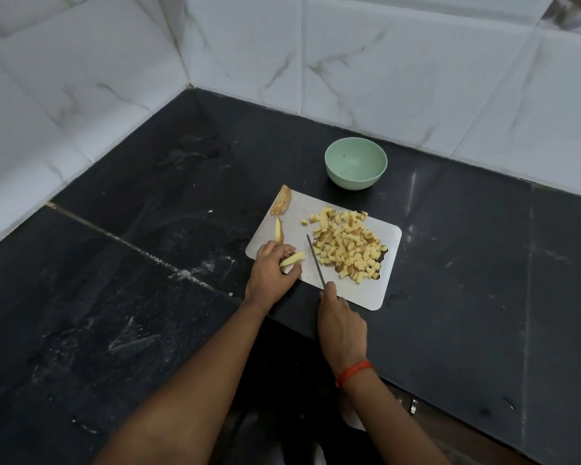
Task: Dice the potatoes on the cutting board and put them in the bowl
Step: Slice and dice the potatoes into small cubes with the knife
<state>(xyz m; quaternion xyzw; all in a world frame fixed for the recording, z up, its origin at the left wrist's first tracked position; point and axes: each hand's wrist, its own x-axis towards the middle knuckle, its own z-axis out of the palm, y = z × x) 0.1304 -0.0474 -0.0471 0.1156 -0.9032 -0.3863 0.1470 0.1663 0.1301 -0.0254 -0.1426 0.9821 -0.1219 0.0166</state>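
Step in hand, by my judgement: cross-cut the potato strips (292,259) into cubes. To do it well, keep the strips flat on the cutting board (363,290), fingertips tucked back from the blade, and make even cuts approx. the same as the diced pile (348,246) on the right half of the board.

Left hand (272,270) pinches the strips at the board's near-left corner, fingers curled round them. Right hand (341,322) is clenched on the knife (316,260) handle, forefinger along the top, blade pointing away, just beside the pile. Both forearms reach in from below.

Two offcuts, a peel end (281,205) and a thin slice (278,229), lie on the left edge. The green bowl (356,162) stands beyond the board, no potato in it yet.
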